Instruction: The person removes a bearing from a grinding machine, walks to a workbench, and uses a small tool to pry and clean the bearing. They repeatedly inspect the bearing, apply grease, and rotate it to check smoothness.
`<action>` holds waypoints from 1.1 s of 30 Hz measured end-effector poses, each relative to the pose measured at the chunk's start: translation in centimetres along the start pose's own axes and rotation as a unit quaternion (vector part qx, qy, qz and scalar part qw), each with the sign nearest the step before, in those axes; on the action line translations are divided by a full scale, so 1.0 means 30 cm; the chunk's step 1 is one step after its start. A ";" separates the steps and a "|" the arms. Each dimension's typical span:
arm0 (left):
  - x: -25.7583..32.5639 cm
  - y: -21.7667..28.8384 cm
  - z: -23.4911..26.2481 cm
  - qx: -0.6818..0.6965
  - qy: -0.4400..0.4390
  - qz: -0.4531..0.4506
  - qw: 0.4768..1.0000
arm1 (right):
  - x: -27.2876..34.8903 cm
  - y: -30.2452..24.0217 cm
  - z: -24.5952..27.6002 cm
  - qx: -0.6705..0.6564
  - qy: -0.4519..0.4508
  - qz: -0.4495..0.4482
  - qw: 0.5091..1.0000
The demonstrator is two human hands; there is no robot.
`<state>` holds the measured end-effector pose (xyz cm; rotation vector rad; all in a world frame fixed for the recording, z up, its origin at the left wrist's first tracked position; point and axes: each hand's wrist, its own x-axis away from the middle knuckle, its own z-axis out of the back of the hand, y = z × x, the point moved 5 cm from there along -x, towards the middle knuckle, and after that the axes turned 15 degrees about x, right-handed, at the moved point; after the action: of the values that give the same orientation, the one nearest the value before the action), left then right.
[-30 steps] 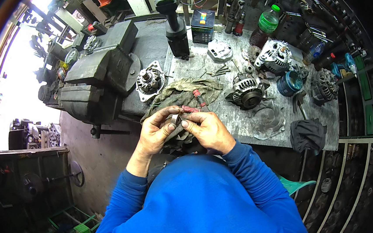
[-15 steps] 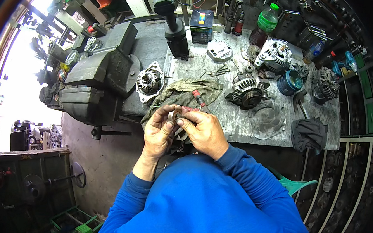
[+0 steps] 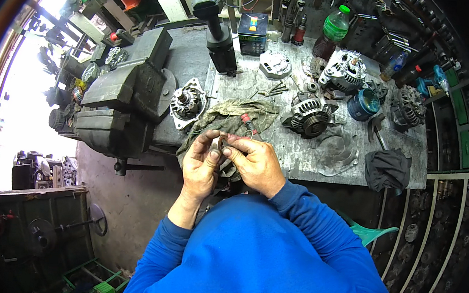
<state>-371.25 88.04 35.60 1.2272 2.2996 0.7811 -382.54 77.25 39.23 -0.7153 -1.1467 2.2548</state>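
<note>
Close to my body, at the bench's front edge, both hands meet around a small dark metal ring (image 3: 222, 141). My left hand (image 3: 201, 166) grips its left side between thumb and fingers. On the other side my right hand (image 3: 258, 162) is closed, its thumb and forefinger pressed to the ring. The fingers hide much of the ring. Just beyond lies a crumpled, dirty rag (image 3: 234, 115) with a red-and-black tool (image 3: 249, 124) on it. An opened alternator half with its rotor (image 3: 187, 105) rests to the rag's left; an alternator with a pulley (image 3: 311, 117) stands to its right.
A large bench vise (image 3: 119, 101) fills the bench's left. A cordless power tool (image 3: 221, 41) stands upright farther back. Toward the right are a silver alternator (image 3: 346, 70), a blue jar (image 3: 363, 104), a hammer (image 3: 379, 131) and a dark cloth (image 3: 388, 168). Several bolts (image 3: 275, 89) lie mid-bench.
The ring has turned slightly between my fingers, so its opening shows less. Both hands stay in nearly the same place.
</note>
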 end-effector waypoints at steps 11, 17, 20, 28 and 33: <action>-0.078 0.011 -0.055 -0.038 -0.061 0.027 0.997 | -0.010 0.056 0.022 -0.149 -0.107 -0.084 0.979; -0.093 0.074 -0.050 -0.202 -0.112 0.132 0.964 | 0.000 0.094 0.019 -0.084 -0.164 -0.091 0.979; -0.090 0.082 -0.032 -0.196 -0.094 0.185 0.958 | 0.016 0.091 0.031 -0.080 -0.156 -0.090 0.980; -0.068 0.055 -0.028 -0.220 -0.083 0.164 0.958 | -0.016 0.104 0.063 0.026 -0.257 -0.067 0.964; -0.062 0.063 -0.036 -0.340 -0.113 0.094 0.929 | -0.030 0.088 0.071 0.082 -0.264 -0.065 0.959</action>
<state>-369.75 87.04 37.82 1.1275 1.5287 1.2882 -383.80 74.10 38.30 0.0409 -1.1712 2.4600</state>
